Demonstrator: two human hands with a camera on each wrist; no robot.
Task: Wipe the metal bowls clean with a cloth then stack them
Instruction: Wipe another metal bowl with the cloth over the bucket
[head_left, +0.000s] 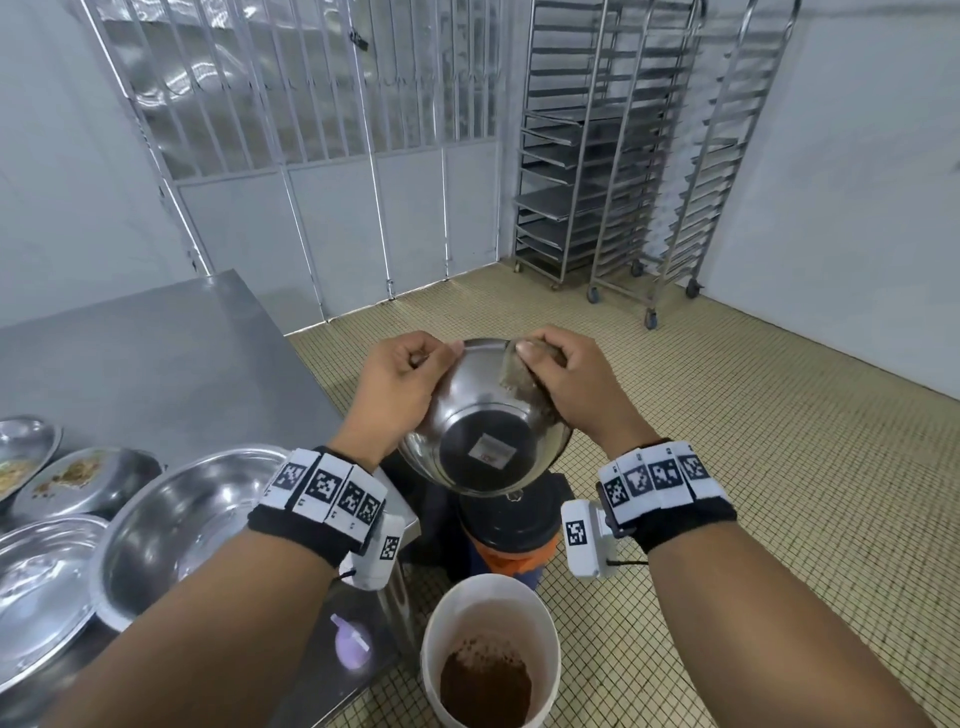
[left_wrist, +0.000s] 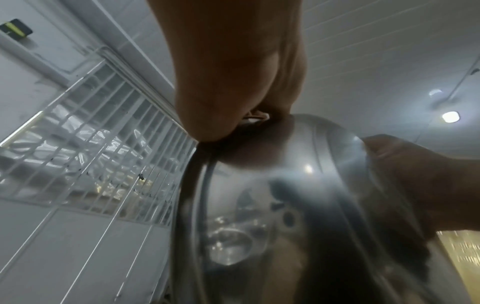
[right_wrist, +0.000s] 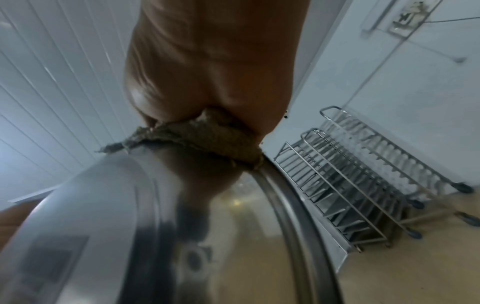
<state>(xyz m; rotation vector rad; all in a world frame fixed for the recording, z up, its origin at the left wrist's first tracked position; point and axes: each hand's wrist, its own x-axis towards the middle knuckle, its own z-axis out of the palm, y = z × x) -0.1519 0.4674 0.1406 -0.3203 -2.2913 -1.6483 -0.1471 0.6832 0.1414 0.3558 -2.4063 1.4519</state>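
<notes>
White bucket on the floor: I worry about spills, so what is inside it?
The white bucket holds brown powder or residue at the bottom. How deep it goes cannot be seen.

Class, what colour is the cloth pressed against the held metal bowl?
Dull brownish-tan; the cloth shows best in the right wrist view.

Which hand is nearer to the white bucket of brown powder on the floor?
Neither clearly. Both hands are up at the raised bowl, above the white bucket: the left hand grips its rim, the right hand holds the cloth on it.
</notes>
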